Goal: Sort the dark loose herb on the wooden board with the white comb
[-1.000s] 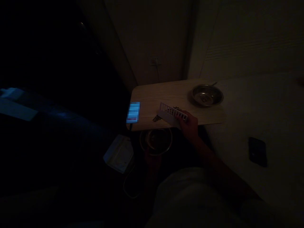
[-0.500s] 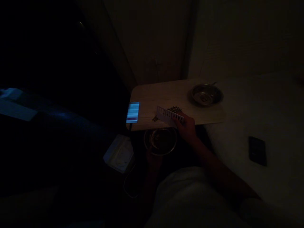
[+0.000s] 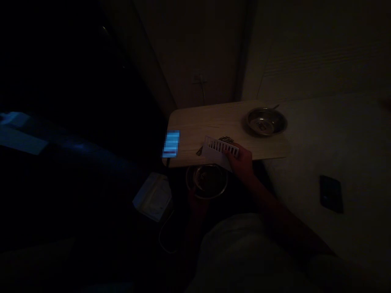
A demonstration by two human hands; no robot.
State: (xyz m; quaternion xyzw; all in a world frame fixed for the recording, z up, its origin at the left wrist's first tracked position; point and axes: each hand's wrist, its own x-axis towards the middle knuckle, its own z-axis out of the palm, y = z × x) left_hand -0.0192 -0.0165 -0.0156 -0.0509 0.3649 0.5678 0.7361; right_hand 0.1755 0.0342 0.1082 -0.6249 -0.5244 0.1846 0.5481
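Observation:
In dim light, my right hand (image 3: 240,162) is closed around a flat white piece with a row of slots (image 3: 217,154), which it holds at the front edge of a small wooden table (image 3: 195,122). Behind and beside that piece lies a scatter of small dark grains (image 3: 226,139). Below the table edge, my left hand (image 3: 198,202) grips the rim of a round metal bowl (image 3: 226,185). Something pale and grainy shows inside the bowl, too dark to name.
A metal bowl (image 3: 279,126) with a utensil handle sticking out stands at the table's right end. A lit, blurred-out screen (image 3: 171,144) is at its left edge. A white container (image 3: 154,197) sits lower left. A dark phone-like object (image 3: 331,193) lies on the pale surface at right.
The slotted white piece has tilted so that more of its flat face shows, and has shifted slightly right with my right hand. The held bowl has barely moved.

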